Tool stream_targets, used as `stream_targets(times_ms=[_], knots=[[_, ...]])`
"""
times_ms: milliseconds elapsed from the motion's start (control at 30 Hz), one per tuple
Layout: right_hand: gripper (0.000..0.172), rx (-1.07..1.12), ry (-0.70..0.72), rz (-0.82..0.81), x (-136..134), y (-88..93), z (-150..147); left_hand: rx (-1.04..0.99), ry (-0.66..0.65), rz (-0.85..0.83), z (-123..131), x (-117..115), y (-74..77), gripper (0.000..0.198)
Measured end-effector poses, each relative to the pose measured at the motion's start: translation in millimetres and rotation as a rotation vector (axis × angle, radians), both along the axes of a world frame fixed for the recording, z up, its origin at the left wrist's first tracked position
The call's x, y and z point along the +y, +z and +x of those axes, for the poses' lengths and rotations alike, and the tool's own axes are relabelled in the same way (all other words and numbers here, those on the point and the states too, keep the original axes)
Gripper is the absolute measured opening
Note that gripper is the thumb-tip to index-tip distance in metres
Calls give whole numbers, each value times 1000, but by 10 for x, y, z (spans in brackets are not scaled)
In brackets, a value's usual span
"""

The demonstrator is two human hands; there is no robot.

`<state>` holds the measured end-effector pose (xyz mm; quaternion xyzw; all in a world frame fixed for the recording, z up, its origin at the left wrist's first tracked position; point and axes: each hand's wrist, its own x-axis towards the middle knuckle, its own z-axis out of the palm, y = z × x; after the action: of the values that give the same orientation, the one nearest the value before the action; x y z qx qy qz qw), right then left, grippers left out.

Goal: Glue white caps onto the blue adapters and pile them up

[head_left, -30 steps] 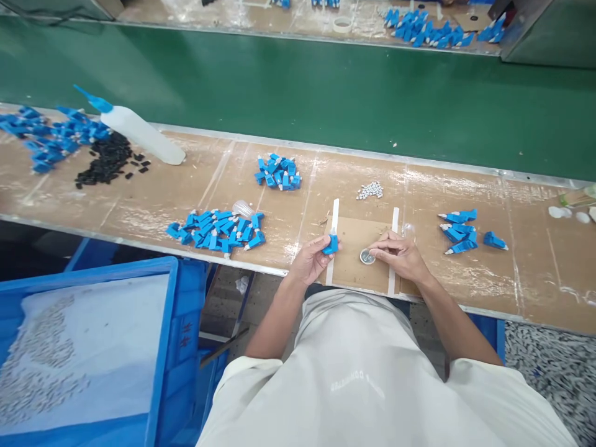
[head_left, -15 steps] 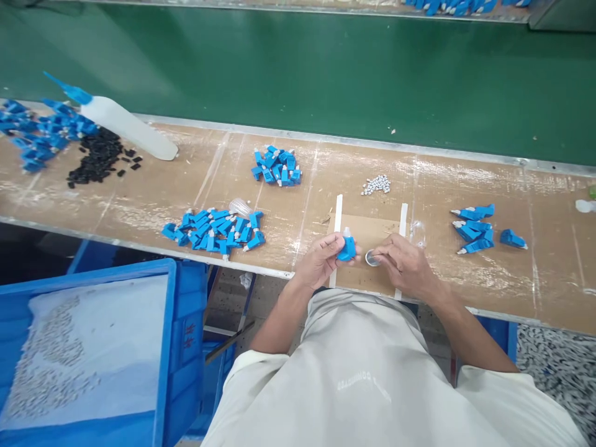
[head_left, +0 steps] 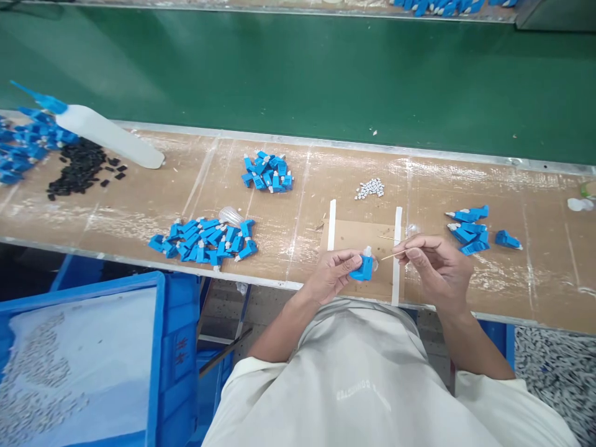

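Well, the left hand [head_left: 334, 273] is closed on a blue piece [head_left: 359, 272] over the table [head_left: 503, 282], its white tip [head_left: 367, 251] at twelve o'clock. The right hand [head_left: 440, 270] pinches a thin stick [head_left: 392, 255] at three o'clock from it. More blue pieces [head_left: 205, 239] lie at nine o'clock.

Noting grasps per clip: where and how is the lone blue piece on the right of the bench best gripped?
Probably the wide blue body, from the near side: it lies apart from the cluster at left, its narrow white tip pointing right.
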<state>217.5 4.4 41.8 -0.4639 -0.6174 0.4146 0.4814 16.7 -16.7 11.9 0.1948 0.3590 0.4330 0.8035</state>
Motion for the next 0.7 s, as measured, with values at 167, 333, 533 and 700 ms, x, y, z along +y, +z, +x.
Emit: stream_targets(times_ms=[167, 333, 533, 700], knots=[[12, -166, 35, 279, -88, -6, -12, -15, -30, -25, 13, 6, -4, 52], [28, -166, 181, 440, -32, -72, -27, -23, -20, -43, 3, 1, -37, 53], [29, -276, 217, 516, 6, -15, -88, -28, -16, -41, -8, 4, -64, 52], [28, -422, 247, 590, -9, 50, -97, -30, -3, -33, 3, 9, -78, 51]])
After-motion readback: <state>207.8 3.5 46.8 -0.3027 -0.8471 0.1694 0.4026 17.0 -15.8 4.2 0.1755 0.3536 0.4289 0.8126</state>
